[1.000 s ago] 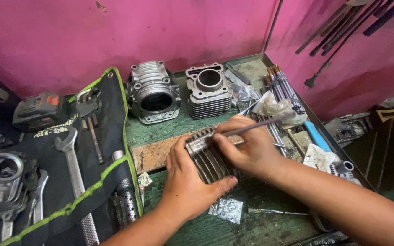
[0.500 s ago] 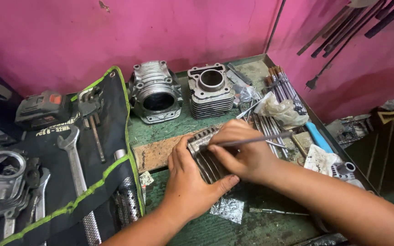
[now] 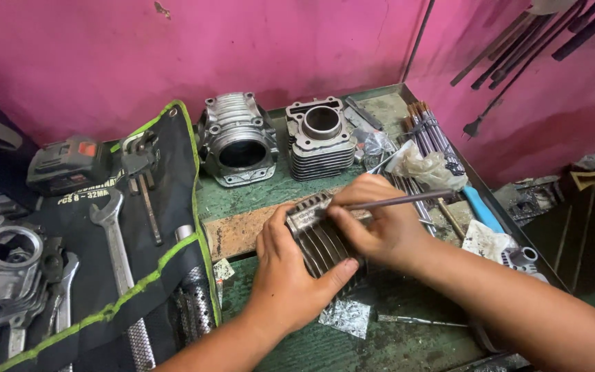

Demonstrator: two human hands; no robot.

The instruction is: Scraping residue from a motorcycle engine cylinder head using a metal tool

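The finned block (image 3: 321, 238) was held tight under the left hand (image 3: 287, 275), and a thin rod (image 3: 408, 200) was pinched in the right hand (image 3: 380, 227), its length pointing away to the right.

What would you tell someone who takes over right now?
Left hand grips the finned metal cylinder on the green bench, steadying it.
Right hand holds a thin metal rod, its tip at the cylinder's top edge.
Two more engine parts stand behind; wrenches lie on the black tool roll, left.
Done: cylinder laid down and held.
Left: cannot tell.
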